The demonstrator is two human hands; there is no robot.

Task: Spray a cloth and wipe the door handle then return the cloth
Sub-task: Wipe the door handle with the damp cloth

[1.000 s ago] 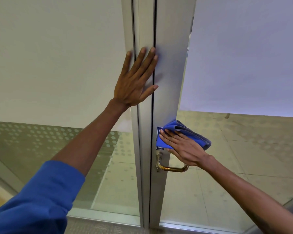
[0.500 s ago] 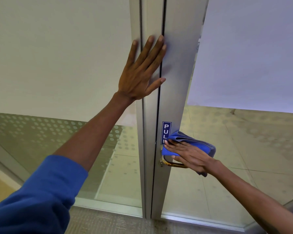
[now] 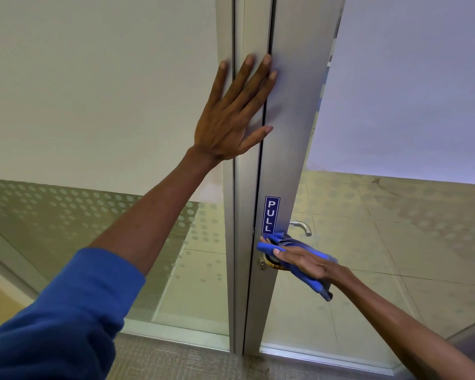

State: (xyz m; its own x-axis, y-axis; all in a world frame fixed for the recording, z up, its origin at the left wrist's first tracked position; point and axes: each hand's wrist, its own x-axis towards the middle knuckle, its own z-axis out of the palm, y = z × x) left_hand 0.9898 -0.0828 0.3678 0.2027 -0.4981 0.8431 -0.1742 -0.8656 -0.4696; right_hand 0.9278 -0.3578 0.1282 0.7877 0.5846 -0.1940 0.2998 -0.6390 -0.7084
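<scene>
My right hand [image 3: 306, 262] presses a blue cloth [image 3: 299, 272] flat over the brass door handle [image 3: 270, 263], which mostly hides under cloth and fingers. Only the handle's left end shows at the grey door stile [image 3: 288, 149]. Just above the cloth sits a blue PULL sticker [image 3: 271, 215]. My left hand [image 3: 232, 116] lies flat and spread, high on the metal frame, spanning the gap between frame and door.
A silver lever handle [image 3: 302, 227] shows through the glass on the door's far side. Frosted glass panels [image 3: 93, 91] with dotted bands flank the frame. Tiled floor lies beyond the glass and grey carpet [image 3: 176, 360] below.
My right hand slid the cloth down from the PULL sticker onto the brass handle, uncovering the sticker. My left hand stayed flat on the frame.
</scene>
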